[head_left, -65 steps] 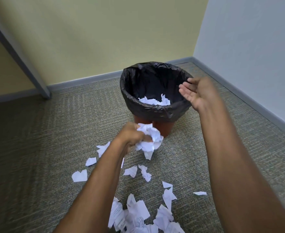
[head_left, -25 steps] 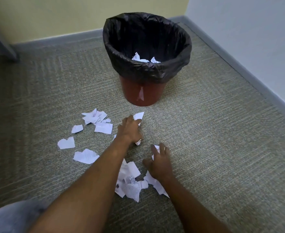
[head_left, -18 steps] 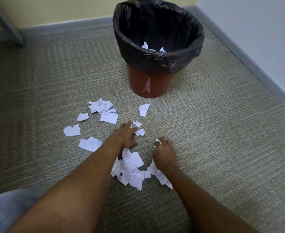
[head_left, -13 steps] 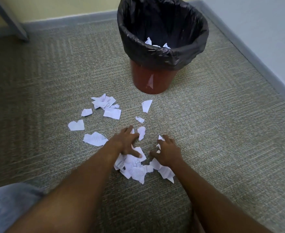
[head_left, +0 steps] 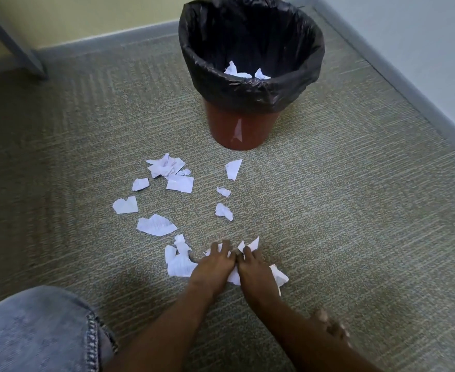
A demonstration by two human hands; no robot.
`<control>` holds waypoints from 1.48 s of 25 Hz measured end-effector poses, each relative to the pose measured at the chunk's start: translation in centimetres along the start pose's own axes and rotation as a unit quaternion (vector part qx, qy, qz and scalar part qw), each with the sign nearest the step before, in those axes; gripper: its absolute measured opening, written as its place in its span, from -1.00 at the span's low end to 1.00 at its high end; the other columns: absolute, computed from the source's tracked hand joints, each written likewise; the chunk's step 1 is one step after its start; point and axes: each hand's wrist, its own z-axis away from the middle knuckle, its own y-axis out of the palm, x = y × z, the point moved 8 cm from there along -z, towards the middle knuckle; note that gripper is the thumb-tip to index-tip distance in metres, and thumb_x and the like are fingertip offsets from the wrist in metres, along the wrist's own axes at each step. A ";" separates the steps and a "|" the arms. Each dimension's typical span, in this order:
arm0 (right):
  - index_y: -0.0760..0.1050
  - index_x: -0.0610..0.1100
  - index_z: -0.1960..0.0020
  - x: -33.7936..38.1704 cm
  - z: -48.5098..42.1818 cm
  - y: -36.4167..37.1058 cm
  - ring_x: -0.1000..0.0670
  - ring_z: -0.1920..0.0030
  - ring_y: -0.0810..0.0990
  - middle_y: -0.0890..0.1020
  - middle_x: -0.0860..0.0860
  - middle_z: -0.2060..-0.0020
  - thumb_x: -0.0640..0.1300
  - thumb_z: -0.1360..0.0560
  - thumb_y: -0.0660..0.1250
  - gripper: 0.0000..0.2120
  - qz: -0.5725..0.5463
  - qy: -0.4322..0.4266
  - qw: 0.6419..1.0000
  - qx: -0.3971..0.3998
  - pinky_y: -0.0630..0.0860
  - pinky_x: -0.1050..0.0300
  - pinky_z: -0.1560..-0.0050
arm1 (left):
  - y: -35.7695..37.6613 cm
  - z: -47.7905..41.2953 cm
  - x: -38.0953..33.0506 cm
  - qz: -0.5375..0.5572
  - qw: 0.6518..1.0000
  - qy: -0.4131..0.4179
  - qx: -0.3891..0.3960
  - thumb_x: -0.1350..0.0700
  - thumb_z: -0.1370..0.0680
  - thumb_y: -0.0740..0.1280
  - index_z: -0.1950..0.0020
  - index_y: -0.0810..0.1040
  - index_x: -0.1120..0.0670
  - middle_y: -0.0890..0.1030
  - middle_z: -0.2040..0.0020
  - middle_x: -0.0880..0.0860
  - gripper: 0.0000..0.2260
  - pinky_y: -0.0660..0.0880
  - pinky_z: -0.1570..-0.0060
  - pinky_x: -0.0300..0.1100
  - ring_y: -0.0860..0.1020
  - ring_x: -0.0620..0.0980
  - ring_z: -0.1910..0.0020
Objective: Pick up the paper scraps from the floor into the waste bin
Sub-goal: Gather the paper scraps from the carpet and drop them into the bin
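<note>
A red waste bin (head_left: 221, 127) with a black liner stands on the carpet ahead, with white paper (head_left: 237, 72) inside. My left hand (head_left: 213, 267) and my right hand (head_left: 256, 269) lie side by side on the floor. Their fingers curl over a small heap of paper scraps (head_left: 179, 264) squeezed between them. Most of the heap is hidden under my palms. Several loose scraps lie between my hands and the bin, among them a large one (head_left: 155, 224), a folded one (head_left: 179, 183) and a triangular one (head_left: 233, 169).
My knee in blue jeans (head_left: 33, 328) fills the lower left, and a bare foot (head_left: 331, 328) shows behind my right forearm. A grey furniture leg (head_left: 11, 41) slants at the upper left. A grey baseboard (head_left: 395, 76) runs along the wall on the right, close to the bin.
My left hand emptied its handful and both hands came down to the floor. They swept inward across the scraps and now meet over the nearest heap. The view has tipped downward.
</note>
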 end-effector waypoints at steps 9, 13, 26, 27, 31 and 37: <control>0.57 -0.28 0.17 -3.8 -3.0 -3.6 -0.22 0.08 0.63 0.64 -0.24 0.13 -0.09 -0.40 0.16 -0.70 -0.228 0.060 0.969 -0.071 0.47 -0.02 0.12 | -1.6 -2.0 4.2 0.200 0.967 -0.099 -0.126 0.27 -0.48 0.23 0.02 0.47 0.16 0.56 -0.02 0.20 -0.89 0.46 0.05 -0.01 0.56 0.23 -0.07; 0.58 -0.42 0.32 -9.0 -5.0 -6.6 -0.10 0.32 0.52 0.51 -0.28 0.41 -0.18 -0.36 0.40 -0.73 -0.360 0.160 0.913 -0.110 0.32 0.08 0.31 | -3.9 -2.9 6.0 0.267 0.937 -0.159 -0.156 0.25 -0.43 0.36 0.13 0.59 0.24 0.66 0.08 0.24 -0.93 0.54 0.11 -0.05 0.64 0.19 0.05; 0.55 -0.36 -0.02 -9.4 -6.5 -30.1 -0.06 0.34 0.69 0.71 -0.15 0.23 -0.36 -0.26 0.50 -0.65 -0.772 -0.001 0.620 -0.139 0.59 0.16 0.42 | -26.9 -1.2 7.9 0.528 0.773 -0.096 -0.338 0.25 -0.37 0.54 0.25 0.68 0.21 0.69 0.32 0.12 -0.94 0.58 0.25 -0.22 0.60 -0.07 0.40; 0.55 -0.35 -0.02 -9.1 -6.7 -32.3 -0.06 0.30 0.69 0.71 -0.13 0.21 -0.33 -0.23 0.50 -0.63 -0.785 -0.033 0.601 -0.147 0.61 0.15 0.35 | -29.0 -0.8 7.8 0.561 0.750 -0.077 -0.342 0.27 -0.38 0.53 0.25 0.68 0.21 0.69 0.30 0.15 -0.94 0.60 0.24 -0.19 0.61 -0.05 0.40; 0.50 -0.35 -0.09 -8.7 -8.8 -38.2 -0.05 0.33 0.64 0.64 -0.17 0.15 -0.40 -0.40 0.43 -0.72 -0.809 -0.060 0.553 -0.189 0.58 0.19 0.40 | -37.3 -1.3 7.8 0.664 0.667 -0.012 -0.337 0.40 -0.40 0.45 0.21 0.63 0.28 0.65 0.28 0.16 -0.94 0.61 0.36 -0.30 0.63 -0.06 0.42; 0.47 -0.32 -0.17 -10.8 -13.8 -40.2 -0.03 0.33 0.61 0.53 -0.19 -0.01 -0.37 -0.51 0.32 -0.77 -0.743 0.102 0.617 -0.237 0.59 0.16 0.44 | -41.4 -5.9 7.0 0.654 0.729 -0.111 -0.169 0.37 -0.53 0.32 0.15 0.50 0.29 0.48 0.12 0.17 -0.92 0.58 0.46 -0.31 0.56 0.03 0.15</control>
